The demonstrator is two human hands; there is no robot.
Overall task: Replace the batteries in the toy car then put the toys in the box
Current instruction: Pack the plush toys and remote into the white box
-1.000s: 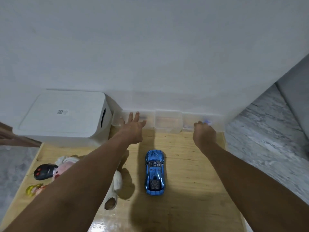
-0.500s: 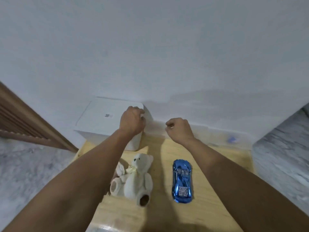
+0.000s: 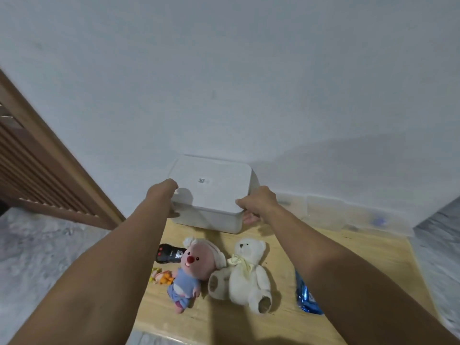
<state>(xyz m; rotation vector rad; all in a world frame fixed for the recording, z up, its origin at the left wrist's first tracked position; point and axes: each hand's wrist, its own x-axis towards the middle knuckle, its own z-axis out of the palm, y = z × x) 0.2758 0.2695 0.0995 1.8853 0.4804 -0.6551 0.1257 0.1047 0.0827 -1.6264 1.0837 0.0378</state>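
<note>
A white lidded box (image 3: 211, 188) stands against the wall at the back of a low wooden table (image 3: 348, 247). My left hand (image 3: 165, 195) grips its left side and my right hand (image 3: 256, 204) grips its right front corner at the lid's edge. The lid is on. In front lie a white teddy bear (image 3: 246, 272), a pink plush in blue clothes (image 3: 193, 270), a black remote control (image 3: 169, 253) and a small yellow-orange figure (image 3: 161, 277). My right forearm hides most of the blue toy car (image 3: 305, 295).
A clear plastic compartment organiser (image 3: 328, 210) runs along the wall to the right of the box. A wooden slatted panel (image 3: 37, 165) leans at the left. Grey marble floor surrounds the table.
Both hands left the clear organiser and moved left to the white box, now gripping its two sides. The view swung left, so the plush toys show and the car sits under my right arm.
</note>
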